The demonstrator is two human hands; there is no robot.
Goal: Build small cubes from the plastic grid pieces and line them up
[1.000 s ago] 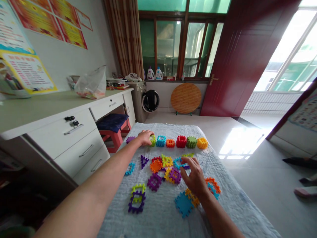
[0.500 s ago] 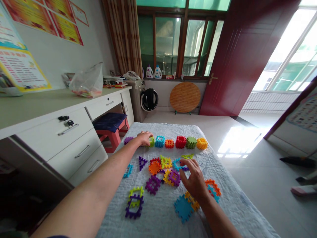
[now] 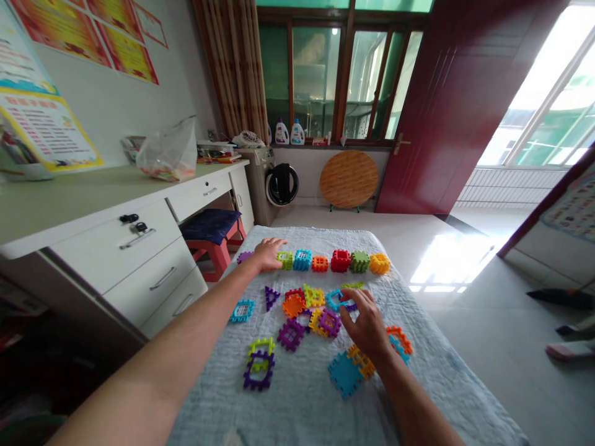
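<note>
My left hand (image 3: 268, 255) is at the far row of plastic block cubes, beside the lime green cube (image 3: 284, 260). Its fingers and thumb are apart, and it partly covers the row's left part, where a purple piece (image 3: 245, 256) shows. My right hand (image 3: 367, 322) hovers palm down with thumb and fingers apart, holding nothing visible. Close to its fingertips lie a light blue ring piece (image 3: 333, 300) and a purple square (image 3: 330, 323) on a yellow one. Below its wrist is a blue square panel (image 3: 344, 373) overlapping an orange-yellow piece (image 3: 361, 362).
The row continues with blue (image 3: 302, 259), orange (image 3: 320, 263), red (image 3: 341, 260), green (image 3: 359, 261) and yellow (image 3: 380, 263) cubes. Loose interlocking pieces lie on the cloth-covered table (image 3: 297, 412). A white desk (image 3: 116, 186) and red stool (image 3: 216, 248) stand left.
My left hand's fingers have shifted slightly up and away from the lime green cube, which shows more fully. My right hand stays nearly still. The view has shifted a little.
</note>
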